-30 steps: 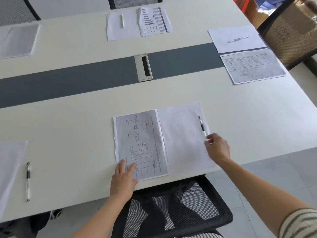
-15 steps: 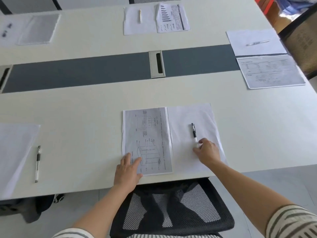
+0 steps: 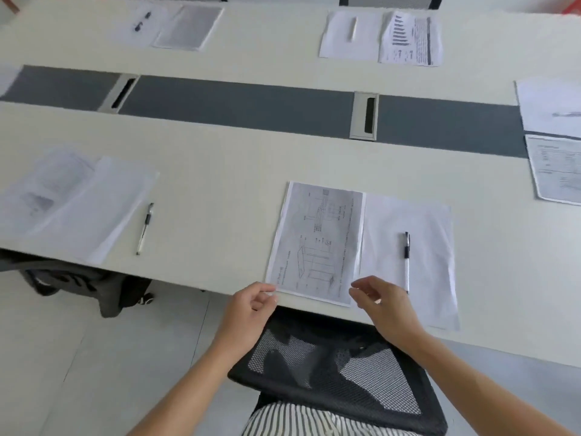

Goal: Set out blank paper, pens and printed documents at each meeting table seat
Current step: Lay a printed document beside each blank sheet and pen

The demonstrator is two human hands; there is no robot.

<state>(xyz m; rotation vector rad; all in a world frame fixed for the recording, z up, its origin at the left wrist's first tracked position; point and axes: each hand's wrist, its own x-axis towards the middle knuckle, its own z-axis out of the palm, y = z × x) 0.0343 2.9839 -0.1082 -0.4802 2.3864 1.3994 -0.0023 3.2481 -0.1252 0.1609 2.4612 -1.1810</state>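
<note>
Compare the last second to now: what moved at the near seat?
Both hands let go and pulled back toward the table edge: the left hand came off the printed sheet, the right hand off the pen. The pen had first been slid left, toward the middle of the blank sheet. Both sheets stayed side by side.

bare table (image 3: pixel 220 196) between settings (chair (image 3: pixel 330 366) below)

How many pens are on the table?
5: near pen on blank sheet; left pen on bare table; white far pen; dark far-left pen, blurred; right-edge pen, blurred. Others may lie outside view.
</note>
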